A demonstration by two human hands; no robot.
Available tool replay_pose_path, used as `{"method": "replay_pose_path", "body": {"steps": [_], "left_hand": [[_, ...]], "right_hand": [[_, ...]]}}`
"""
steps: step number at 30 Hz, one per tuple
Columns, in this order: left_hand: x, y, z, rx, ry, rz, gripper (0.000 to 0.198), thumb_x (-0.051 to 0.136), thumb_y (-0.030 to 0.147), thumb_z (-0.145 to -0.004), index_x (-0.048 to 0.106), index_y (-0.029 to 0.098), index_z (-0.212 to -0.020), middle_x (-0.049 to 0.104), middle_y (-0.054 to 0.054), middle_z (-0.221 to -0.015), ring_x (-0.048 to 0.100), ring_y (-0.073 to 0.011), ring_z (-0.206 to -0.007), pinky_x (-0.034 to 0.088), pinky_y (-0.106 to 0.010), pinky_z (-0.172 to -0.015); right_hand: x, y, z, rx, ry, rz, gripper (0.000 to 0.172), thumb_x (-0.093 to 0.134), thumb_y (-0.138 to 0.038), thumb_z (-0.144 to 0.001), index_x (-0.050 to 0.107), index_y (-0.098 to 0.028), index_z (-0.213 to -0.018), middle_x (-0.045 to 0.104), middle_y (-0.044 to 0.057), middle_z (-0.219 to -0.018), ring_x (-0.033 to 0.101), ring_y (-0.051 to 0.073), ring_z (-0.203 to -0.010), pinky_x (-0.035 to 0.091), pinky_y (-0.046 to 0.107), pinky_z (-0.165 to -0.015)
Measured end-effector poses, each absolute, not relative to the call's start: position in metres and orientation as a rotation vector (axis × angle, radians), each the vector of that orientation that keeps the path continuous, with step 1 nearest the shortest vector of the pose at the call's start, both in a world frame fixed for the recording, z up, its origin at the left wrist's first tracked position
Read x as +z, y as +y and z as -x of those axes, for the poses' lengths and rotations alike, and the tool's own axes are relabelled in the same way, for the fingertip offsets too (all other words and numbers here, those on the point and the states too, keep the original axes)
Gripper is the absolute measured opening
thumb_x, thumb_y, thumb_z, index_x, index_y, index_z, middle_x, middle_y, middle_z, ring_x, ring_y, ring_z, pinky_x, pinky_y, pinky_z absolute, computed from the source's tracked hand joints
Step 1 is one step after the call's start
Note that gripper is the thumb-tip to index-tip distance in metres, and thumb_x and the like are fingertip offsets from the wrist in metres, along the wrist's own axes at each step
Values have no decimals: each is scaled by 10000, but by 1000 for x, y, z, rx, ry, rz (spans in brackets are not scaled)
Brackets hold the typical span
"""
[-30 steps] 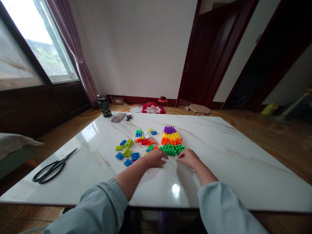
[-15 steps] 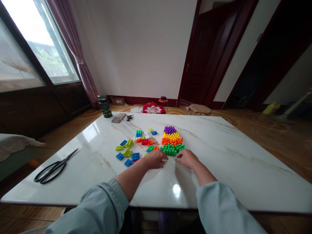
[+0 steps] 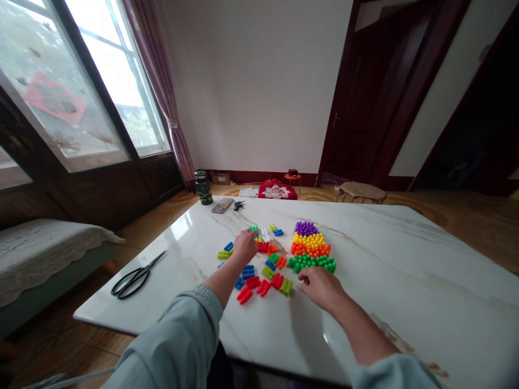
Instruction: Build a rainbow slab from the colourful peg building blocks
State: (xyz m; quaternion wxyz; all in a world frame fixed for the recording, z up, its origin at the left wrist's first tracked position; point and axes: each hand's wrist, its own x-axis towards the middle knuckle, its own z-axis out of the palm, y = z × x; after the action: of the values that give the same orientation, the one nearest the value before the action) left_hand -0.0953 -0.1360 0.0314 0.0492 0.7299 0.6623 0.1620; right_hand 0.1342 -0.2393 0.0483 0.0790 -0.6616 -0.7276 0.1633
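Note:
My left hand [image 3: 245,246] reaches over the left side of the loose coloured plastic pegs, at the stack of green-topped pegs [image 3: 253,228]. Its fingertips are mostly hidden behind the hand, so I cannot tell what they touch. My right hand [image 3: 320,286] hovers just in front of the green row [image 3: 312,263] of upright pegs, fingers loosely bent and apart, with nothing seen in them. Behind that row stand orange [image 3: 310,249], yellow [image 3: 308,238] and purple pegs [image 3: 306,228]. Between my hands lie small groups of red [image 3: 263,287], lime [image 3: 286,286] and blue pegs [image 3: 248,272].
Black-handled scissors [image 3: 138,275] lie at the left of the white marble-patterned table [image 3: 365,254]. A camouflage flask [image 3: 203,187], a phone [image 3: 223,205] and keys [image 3: 239,205] are at the far left edge. A round stool [image 3: 360,192] stands beyond the table.
My left hand has moved away from the green row, left and forward to the loose pegs. My right hand stays near the green row. The view has turned left.

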Motion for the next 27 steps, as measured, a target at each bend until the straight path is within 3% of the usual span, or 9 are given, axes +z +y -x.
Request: {"method": "replay_pose_path", "body": {"steps": [6, 11, 18, 27], "left_hand": [[26, -84, 104, 452, 2202, -2027, 417, 473, 200, -855, 563, 197, -1263, 602, -132, -1206, 590, -243, -1102, 459, -306, -880], [11, -53, 92, 357, 2207, -1950, 578, 579, 220, -784, 490, 199, -1354, 574, -176, -1243, 588, -281, -1108, 465, -339, -880], [0, -33, 82, 351, 2222, -1888, 430, 624, 185, -721, 663, 217, -1148, 613, -149, -1197, 548, -300, -1146, 461, -344, -888], [10, -52, 81, 702, 2126, -1811, 376, 658, 162, -679, 670, 185, -1054, 651, -127, -1107, 558, -283, -1114, 429, -355, -926]], "right_hand": [[58, -252, -106, 456, -2232, 1845, 119, 633, -247, -738, 737, -286, -782, 745, 29, -826, 667, 188, -781, 358, 238, -593], [52, -255, -109, 505, -2247, 1838, 114, 643, -269, -740, 734, -294, -804, 742, 25, -839, 672, 202, -808, 374, 245, -619], [56, -252, -120, 541, -2206, 1900, 191, 617, -278, -770, 739, -278, -918, 748, 32, -901, 676, 203, -867, 410, 249, -682], [63, -252, -119, 535, -2064, 1846, 214, 600, -225, -763, 740, -254, -922, 752, 16, -865, 679, 170, -818, 422, 236, -674]]}}
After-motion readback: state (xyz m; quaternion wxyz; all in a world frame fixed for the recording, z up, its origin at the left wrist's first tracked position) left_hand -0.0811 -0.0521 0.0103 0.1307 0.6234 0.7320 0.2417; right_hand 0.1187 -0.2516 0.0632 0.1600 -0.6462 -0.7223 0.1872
